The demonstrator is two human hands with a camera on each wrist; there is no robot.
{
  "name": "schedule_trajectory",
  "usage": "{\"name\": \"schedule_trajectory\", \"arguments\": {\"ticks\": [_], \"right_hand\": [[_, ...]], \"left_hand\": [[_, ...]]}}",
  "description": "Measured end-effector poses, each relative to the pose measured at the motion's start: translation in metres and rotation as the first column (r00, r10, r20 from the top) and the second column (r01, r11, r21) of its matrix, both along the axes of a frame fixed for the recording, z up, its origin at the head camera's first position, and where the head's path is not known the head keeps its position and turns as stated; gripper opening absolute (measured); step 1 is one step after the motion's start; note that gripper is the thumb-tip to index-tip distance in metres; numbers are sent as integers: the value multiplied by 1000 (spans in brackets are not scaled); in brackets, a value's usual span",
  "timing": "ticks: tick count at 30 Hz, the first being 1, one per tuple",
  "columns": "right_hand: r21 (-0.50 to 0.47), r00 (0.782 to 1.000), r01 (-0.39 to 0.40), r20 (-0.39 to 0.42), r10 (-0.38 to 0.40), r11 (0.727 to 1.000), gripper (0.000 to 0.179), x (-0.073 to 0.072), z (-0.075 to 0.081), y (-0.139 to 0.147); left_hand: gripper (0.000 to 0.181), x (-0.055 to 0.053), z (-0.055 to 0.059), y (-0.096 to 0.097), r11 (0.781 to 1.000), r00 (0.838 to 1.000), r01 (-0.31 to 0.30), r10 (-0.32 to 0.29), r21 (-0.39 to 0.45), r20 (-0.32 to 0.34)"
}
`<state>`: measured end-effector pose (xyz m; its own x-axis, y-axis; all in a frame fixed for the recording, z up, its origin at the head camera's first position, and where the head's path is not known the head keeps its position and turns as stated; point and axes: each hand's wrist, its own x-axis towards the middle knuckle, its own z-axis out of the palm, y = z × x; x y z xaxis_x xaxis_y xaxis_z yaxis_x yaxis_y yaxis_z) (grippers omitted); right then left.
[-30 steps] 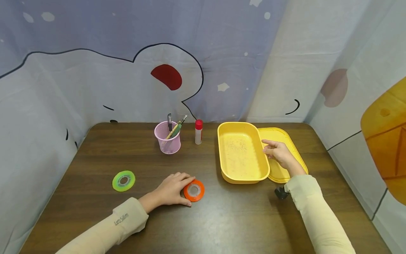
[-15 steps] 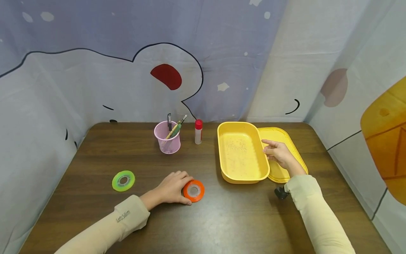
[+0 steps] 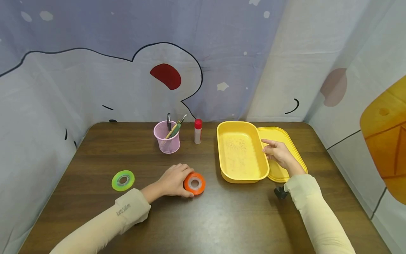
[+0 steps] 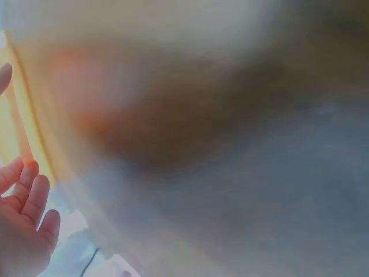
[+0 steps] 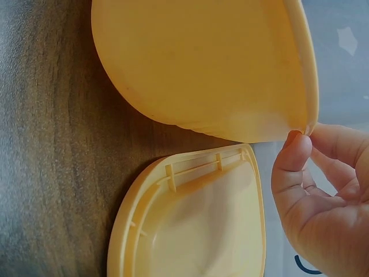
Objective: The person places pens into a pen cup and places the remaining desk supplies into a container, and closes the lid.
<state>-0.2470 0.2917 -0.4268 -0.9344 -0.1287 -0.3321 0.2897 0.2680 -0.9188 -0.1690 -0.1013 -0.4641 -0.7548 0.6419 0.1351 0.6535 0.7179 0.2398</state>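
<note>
Around the left side of an orange tape roll, near the middle of the table, my left hand curls its thumb and fingers. The roll tilts slightly, with a shadow under its near edge. In the left wrist view my left hand shows at the lower left and most of the frame is blurred. My right hand pinches the right rim of a yellow plastic box. The right wrist view shows the thumb and fingers meeting at the rim of that box.
A yellow lid lies partly under the box's right side. A green tape roll lies flat at the left. A pink mesh cup with pens and a red-capped glue stick stand at the back, before a printed curtain.
My left hand has closed further round the orange tape roll and raised it slightly, shifting it a little away from me. My right hand keeps its place on the box rim.
</note>
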Motion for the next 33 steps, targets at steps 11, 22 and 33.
{"name": "schedule_trajectory", "arguments": {"ticks": [11,22,33], "right_hand": [[-20,1000,7,5,-7,1000,54,1,2,-1],[-3,1000,7,1,-7,1000,53,1,0,-1],[-14,1000,17,-5,-17,1000,53,1,-1,-1]], "left_hand": [[73,-24,24,28,994,999,-44,47,102,-25],[73,-47,30,60,965,984,-166,150,201,95],[74,-72,40,99,954,969,-234,212,189,128]]}}
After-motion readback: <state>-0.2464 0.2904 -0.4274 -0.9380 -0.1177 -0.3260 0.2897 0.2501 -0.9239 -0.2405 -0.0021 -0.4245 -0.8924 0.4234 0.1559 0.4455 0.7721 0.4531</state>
